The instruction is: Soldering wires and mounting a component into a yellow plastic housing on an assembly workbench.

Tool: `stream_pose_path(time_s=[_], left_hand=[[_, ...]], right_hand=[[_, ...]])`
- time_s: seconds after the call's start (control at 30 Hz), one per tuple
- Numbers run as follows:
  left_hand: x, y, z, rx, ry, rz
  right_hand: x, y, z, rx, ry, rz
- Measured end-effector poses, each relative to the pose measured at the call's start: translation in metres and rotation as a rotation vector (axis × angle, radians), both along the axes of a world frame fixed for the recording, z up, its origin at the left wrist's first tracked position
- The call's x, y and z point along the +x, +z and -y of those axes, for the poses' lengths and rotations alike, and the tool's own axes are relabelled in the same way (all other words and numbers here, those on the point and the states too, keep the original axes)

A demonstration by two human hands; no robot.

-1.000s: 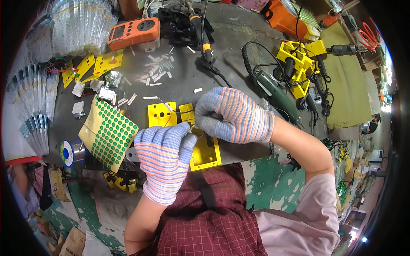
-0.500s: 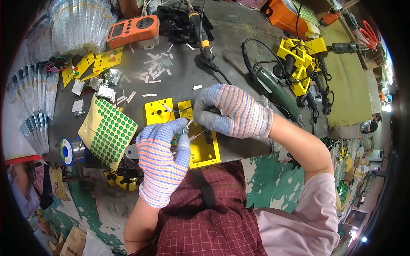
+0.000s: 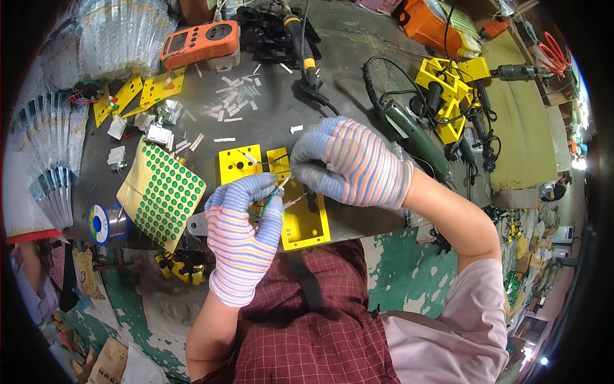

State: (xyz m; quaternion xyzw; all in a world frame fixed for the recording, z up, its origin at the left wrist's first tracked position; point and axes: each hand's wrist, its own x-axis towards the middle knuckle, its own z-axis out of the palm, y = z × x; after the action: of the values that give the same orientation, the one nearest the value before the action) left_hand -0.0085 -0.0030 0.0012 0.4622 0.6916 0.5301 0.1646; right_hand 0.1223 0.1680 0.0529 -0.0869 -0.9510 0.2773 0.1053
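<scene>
Both my hands wear striped knit gloves. My left hand pinches a thin green wire between thumb and forefinger, and a short white sleeve stands at the wire's tip. Close by on the right, my right hand is closed with its fingertips together beside that sleeve; what they grip is hidden. Under the hands lies an open yellow box, with wire ends showing over its cavity. A yellow panel with holes lies behind my left hand, and a small yellow block sits beside it. A black wire runs from the panel toward my right fingertips.
Scattered white sleeve pieces lie farther back. A green-dotted sticker sheet and a solder spool are at left. An orange meter stands behind. At right lie a green power tool and yellow housings with cables.
My left hand has shifted slightly down, with the thumb a little apart from where it was. My right hand has turned slightly and stays close to the wire tip.
</scene>
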Motion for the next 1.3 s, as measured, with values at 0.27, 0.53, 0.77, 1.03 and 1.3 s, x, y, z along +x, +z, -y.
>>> stream_pose_path(time_s=[0.27,0.53,0.77,1.03,1.3], left_hand=[[0.0,-0.005,0.004,-0.024,0.047,0.019],[-0.003,-0.007,0.005,-0.007,0.001,-0.044],[-0.004,0.005,0.005,-0.047,-0.029,0.024],[-0.008,0.014,0.002,-0.084,-0.063,-0.174],[-0.002,-0.005,-0.002,0.039,0.032,-0.346]], right_hand=[[0.002,0.012,0.038,0.338,-0.138,-0.199],[-0.004,-0.009,0.048,0.256,-0.273,-0.164],[-0.005,-0.008,0.055,0.287,-0.317,-0.222],[-0.003,-0.006,0.05,0.458,-0.231,-0.278],[-0.009,-0.001,0.054,0.41,-0.286,-0.193]])
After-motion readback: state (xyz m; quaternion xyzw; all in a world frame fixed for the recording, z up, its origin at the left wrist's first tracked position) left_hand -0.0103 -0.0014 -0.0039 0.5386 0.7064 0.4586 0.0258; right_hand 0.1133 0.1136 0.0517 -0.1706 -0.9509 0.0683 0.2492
